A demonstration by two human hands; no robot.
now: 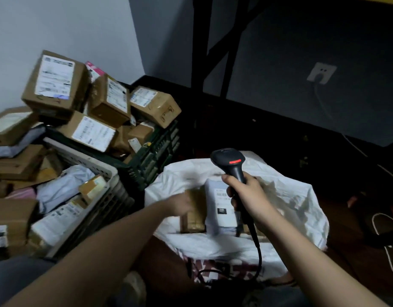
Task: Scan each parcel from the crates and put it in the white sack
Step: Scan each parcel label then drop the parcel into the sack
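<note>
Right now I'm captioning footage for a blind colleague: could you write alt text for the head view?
A right hand grips a black handheld barcode scanner above an open white woven sack holding parcels, while the blurred left hand reaches a brown cardboard parcel inside; two crates piled with labelled boxes stand left.

The white sack point(297, 202) lies open, with a brown box point(194, 214) and a grey parcel point(221, 209) inside (side by side). Left of the sack, two crates point(107, 196) hold piled parcels point(98, 111).
</note>
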